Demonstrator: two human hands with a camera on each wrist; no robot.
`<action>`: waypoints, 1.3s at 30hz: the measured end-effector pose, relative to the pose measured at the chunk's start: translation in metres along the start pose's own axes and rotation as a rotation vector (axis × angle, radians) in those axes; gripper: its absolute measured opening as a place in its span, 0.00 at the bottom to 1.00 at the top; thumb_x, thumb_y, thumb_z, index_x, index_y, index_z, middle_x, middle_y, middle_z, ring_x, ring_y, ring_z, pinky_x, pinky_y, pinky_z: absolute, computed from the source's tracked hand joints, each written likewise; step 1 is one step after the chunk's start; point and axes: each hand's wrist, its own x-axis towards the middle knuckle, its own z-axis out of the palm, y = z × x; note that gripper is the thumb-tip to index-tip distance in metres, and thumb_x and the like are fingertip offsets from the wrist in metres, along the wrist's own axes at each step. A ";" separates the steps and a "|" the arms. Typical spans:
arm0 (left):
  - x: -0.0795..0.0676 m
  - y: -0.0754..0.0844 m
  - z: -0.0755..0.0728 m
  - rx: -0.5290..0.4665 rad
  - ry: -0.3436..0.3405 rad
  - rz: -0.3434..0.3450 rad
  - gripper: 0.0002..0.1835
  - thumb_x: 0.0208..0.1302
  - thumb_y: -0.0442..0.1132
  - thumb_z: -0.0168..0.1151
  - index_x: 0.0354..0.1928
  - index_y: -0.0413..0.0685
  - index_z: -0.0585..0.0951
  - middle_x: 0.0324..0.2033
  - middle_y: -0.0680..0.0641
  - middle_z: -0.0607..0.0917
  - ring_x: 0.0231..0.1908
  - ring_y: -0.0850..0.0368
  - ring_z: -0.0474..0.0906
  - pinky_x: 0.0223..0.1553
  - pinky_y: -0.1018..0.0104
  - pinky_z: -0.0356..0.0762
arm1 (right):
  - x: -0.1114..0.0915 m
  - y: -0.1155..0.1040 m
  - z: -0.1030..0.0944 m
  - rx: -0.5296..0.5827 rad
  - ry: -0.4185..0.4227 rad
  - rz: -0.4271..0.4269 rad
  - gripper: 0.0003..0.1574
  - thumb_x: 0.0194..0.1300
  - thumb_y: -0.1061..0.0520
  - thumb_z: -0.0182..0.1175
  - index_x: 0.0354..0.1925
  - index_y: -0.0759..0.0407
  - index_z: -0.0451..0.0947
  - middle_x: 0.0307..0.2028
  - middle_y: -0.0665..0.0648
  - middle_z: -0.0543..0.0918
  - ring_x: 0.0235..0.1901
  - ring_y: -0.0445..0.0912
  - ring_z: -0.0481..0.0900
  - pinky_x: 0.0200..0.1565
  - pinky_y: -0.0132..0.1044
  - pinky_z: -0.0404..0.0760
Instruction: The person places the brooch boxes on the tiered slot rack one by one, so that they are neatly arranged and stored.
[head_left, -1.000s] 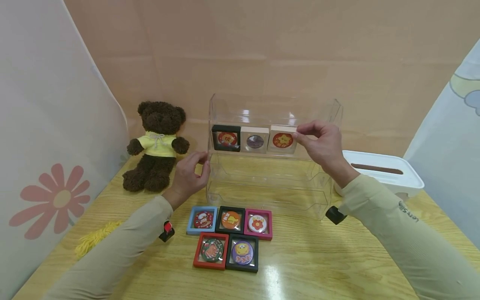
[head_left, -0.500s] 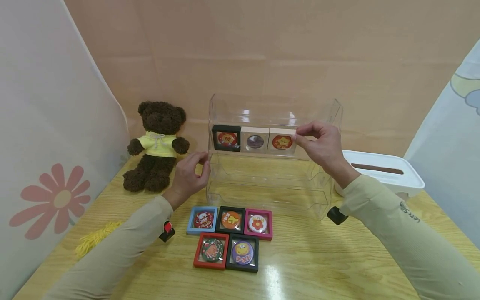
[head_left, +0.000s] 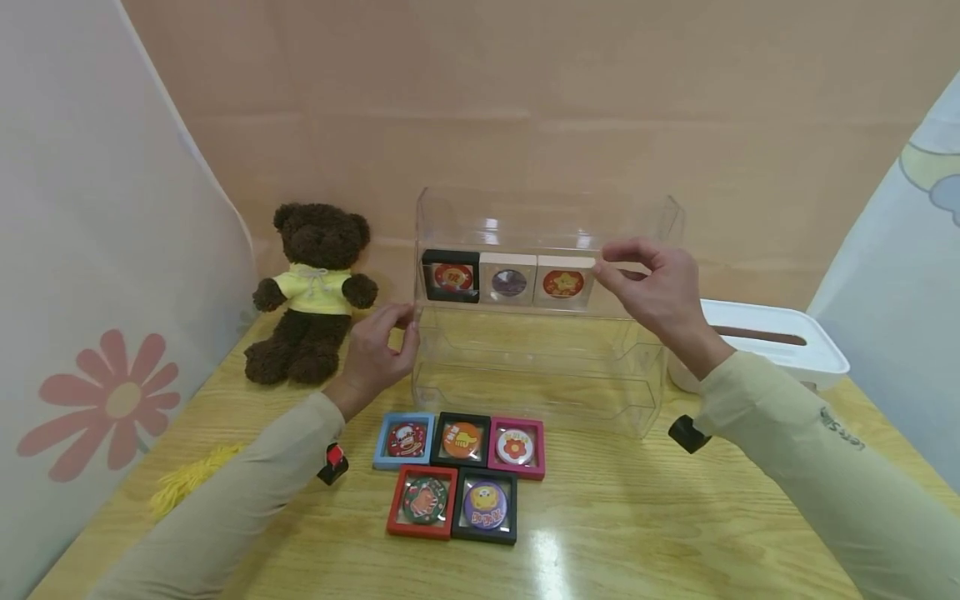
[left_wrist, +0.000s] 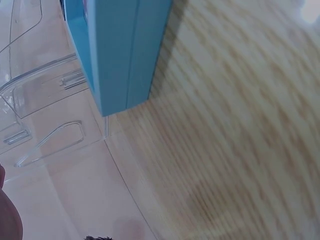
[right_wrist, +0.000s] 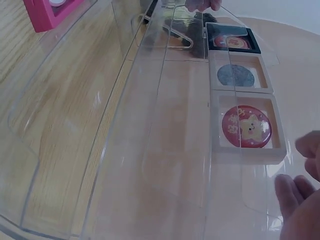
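Observation:
A clear plastic tiered rack (head_left: 525,367) stands on the table. Its top shelf bears a row of three small framed badges: a black frame (head_left: 452,277), a cream frame with a grey disc (head_left: 508,282), and a cream frame with a red star badge (head_left: 564,285). My right hand (head_left: 660,287) is beside the star badge's frame, fingers parted; the right wrist view shows a gap between fingertips (right_wrist: 286,187) and frame. With thumb and fingers my left hand (head_left: 378,346) holds the rack's left side edge.
Several framed badges lie in front of the rack, among them a light blue frame (head_left: 378,454), a pink frame (head_left: 542,458) and a red frame (head_left: 393,517). A brown teddy bear (head_left: 315,292) sits to the left, a white tissue box (head_left: 817,337) to the right. Yellow strands (head_left: 191,479) lie by the left sleeve.
The cream frame with the star badge was lowered and set flush against the middle frame. My right hand has let go of it and drawn back slightly to the right; my left stays put.

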 end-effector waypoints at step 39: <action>0.000 0.001 -0.002 0.002 -0.007 0.011 0.10 0.59 0.33 0.55 0.38 0.32 0.80 0.30 0.40 0.81 0.27 0.50 0.80 0.28 0.55 0.79 | -0.140 0.030 0.032 -0.063 -0.569 -0.153 0.17 0.57 0.61 0.68 0.44 0.69 0.80 0.40 0.62 0.83 0.36 0.53 0.81 0.35 0.38 0.82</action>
